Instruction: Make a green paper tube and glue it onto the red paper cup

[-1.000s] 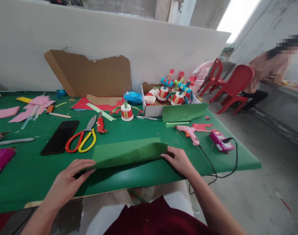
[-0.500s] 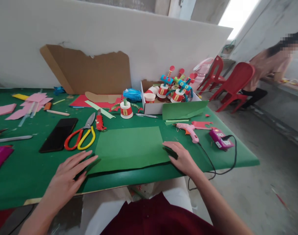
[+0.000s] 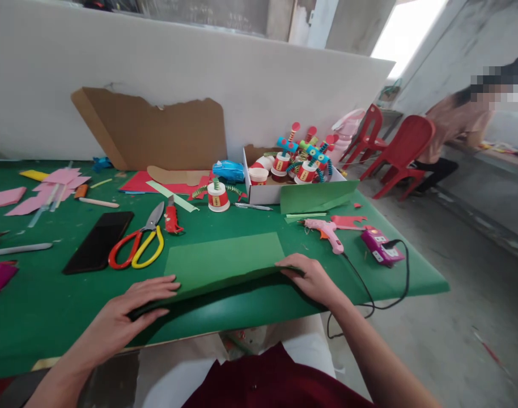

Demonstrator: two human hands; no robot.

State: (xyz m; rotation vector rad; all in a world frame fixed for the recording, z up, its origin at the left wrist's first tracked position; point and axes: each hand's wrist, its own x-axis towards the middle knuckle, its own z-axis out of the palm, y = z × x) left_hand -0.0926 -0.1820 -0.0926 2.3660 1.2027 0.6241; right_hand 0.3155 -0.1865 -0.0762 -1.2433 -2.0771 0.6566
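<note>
A sheet of green paper (image 3: 227, 255) lies at the front of the green table, its near edge lifted and curling up. My left hand (image 3: 135, 309) grips the left near corner, thumb below and fingers on top. At the right near corner, my right hand (image 3: 312, 277) pinches the sheet the same way. Scissors (image 3: 146, 238) with one red and one yellow handle lie beyond my left hand, beside a red utility knife (image 3: 172, 218). Past the sheet stands a small paper-cup figure (image 3: 217, 197) with green folded-paper arms. A pink glue gun (image 3: 329, 233) rests beyond my right hand.
A black phone (image 3: 100, 242) and pink paper pieces (image 3: 66, 177) are on the left. At the back, an open box (image 3: 263, 195) holds several cup figures. A purple power strip (image 3: 380, 247) trails a black cord. A person (image 3: 450, 127) sits at another table.
Both hands have closed on the paper's near corners. The near edge has risen off the table and bends away from me.
</note>
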